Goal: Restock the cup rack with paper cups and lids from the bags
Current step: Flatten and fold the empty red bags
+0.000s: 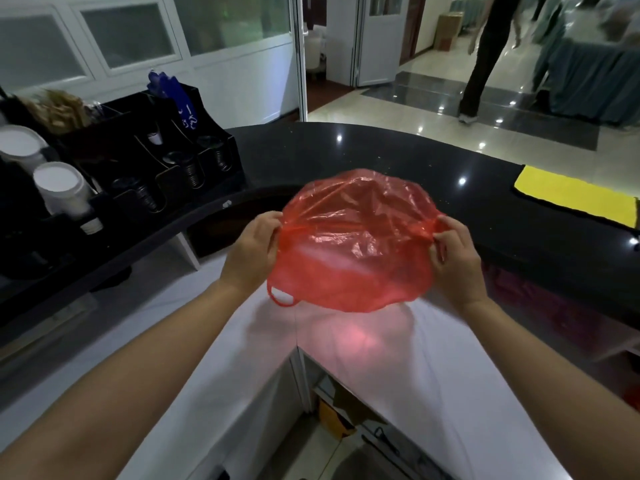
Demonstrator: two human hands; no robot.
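White lidded tubs (60, 188): two, at the far left end of the black counter (381, 161), round tops facing up, one behind the other.

Cup rack (166, 154): black, stepped compartments, on the counter's left end just right of the tubs. Dark stacks with ribbed sides sit in the front slots; they may be lids, though the picture is too dim and blurred to be sure. A blue packet (175, 98) stands upright in a rear compartment, and brown paper items (60, 110) fill the rear left section.

Left hand (254, 251): raised over the white lower bench (398, 393), fingers closed in a pinch on the left edge of the bag.

Red plastic bag (356, 240): thin, translucent, crinkled, stretched wide between both hands and held in the air above the inner corner of the white bench, in front of the counter's near edge. It looks slack and flat, with no contents visible through the film. One loop handle (282, 296) hangs from its lower left. A pink glow falls on the bench beneath it.

Right hand (455, 258): fingers and thumb pressed together on the bag's right edge, gathering the film into a bunch.

Yellow cloth (575, 194): flat on the counter's far right end, well apart from the bag.
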